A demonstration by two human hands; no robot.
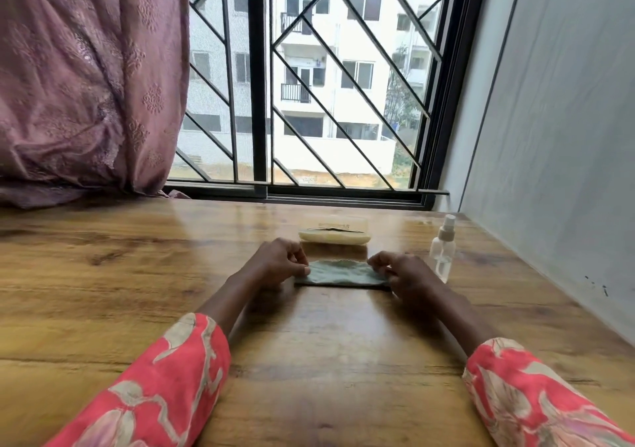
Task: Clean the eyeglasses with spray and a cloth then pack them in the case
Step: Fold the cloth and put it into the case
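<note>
Grey-green microfibre cloth (342, 273) is laid flat on the wooden table (137, 275), at the centre of the view, folded into a low rectangle with a scalloped far edge. Its left end is pinched by the left hand (275, 263), fingers curled and thumb pressed onto the fabric. Its right end is pinched in the same way by the right hand (402, 271), so the cloth is held taut between the two.

At twelve o'clock from the cloth, just beyond it, a cream-coloured eyeglass case (335, 236) is seen lying open on the table. A dark frame line is made out across its top, which appears to be the eyeglasses (331, 230), though detail is too small to be confirmed. A pale translucent lid is glimpsed behind it.

At three o'clock from the cloth, just beside the right hand, a clear spray bottle (442, 249) is stood upright, fitted with a white nozzle and partly filled with clear liquid.

Both forearms are covered by coral floral sleeves (165, 388), entering from six o'clock.

Further out, at twelve o'clock, a black-framed window (257, 79) with diagonal grille bars is placed behind the table, and a white apartment building is seen through it. A mauve patterned curtain (89, 79) is hung at ten o'clock, and a grey wall (556, 120) is set at two o'clock.
</note>
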